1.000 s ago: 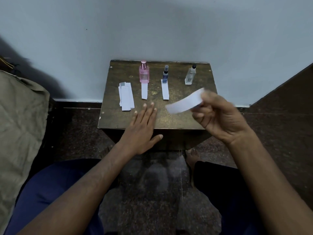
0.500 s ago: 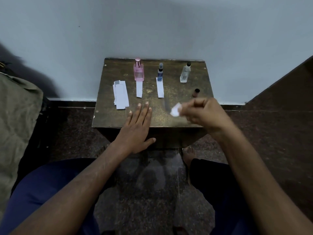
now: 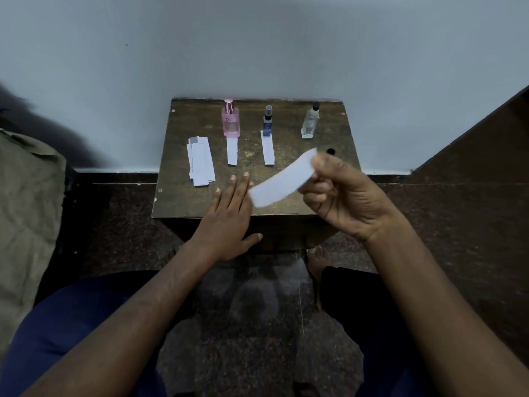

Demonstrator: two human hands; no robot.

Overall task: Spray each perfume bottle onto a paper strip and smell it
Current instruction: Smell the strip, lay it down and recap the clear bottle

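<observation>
Head view | right hand (image 3: 347, 199) pinches paper strip (image 3: 282, 179) by its far end, raised above small table (image 3: 183, 202) | left hand (image 3: 229, 219) flat, fingers straight, on table's near edge | pink bottle (image 3: 230, 120), blue bottle (image 3: 267, 123), clear bottle (image 3: 310, 123) upright along back | spare strips (image 3: 200, 164) stacked at left.

From my feed the tabletop (image 3: 286, 179) looks like dark, worn wood with a dull, scuffed sheen. The pink bottle (image 3: 230, 123) reads as clear tinted glass with a glossy metallic pink cap; the blue bottle (image 3: 267, 124) and the clear bottle (image 3: 310, 124) look glassy too, the clear one with a black, plastic-looking top. The strip (image 3: 282, 179) in the right hand (image 3: 343, 199) is matt white paper, as is the stack of strips (image 3: 200, 164) far left. The floor (image 3: 257, 325) is dark speckled stone, polished enough to reflect. The wall (image 3: 257, 47) is matt paint, and the crumpled cloth (image 3: 25, 210) at left looks coarse.
</observation>
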